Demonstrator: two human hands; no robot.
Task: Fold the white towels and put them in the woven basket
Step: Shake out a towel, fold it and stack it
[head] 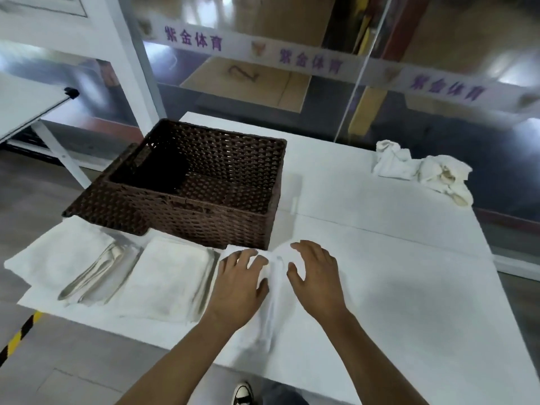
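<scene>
meanwhile, left hand (pixel 239 276) and right hand (pixel 314 273) press flat on a towel (pixel 273 302) at 6 o'clock; uneven pressure risks a crooked fold.

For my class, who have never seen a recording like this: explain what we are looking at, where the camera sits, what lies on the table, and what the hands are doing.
There is no machine here, only a person's two bare hands. The single picture comes from a wide-angle camera worn on the person's head, looking forward and down.

On the white table stands a dark woven basket; no towel shows inside it. In front of it lie two folded towels, a left folded towel and a middle folded towel. At the far right sit crumpled towels, not yet folded.

The left hand and right hand rest on the towel being folded, fingers fairly straight, pressing it against the table rather than gripping it. It bunches into a ridge between them.
</scene>
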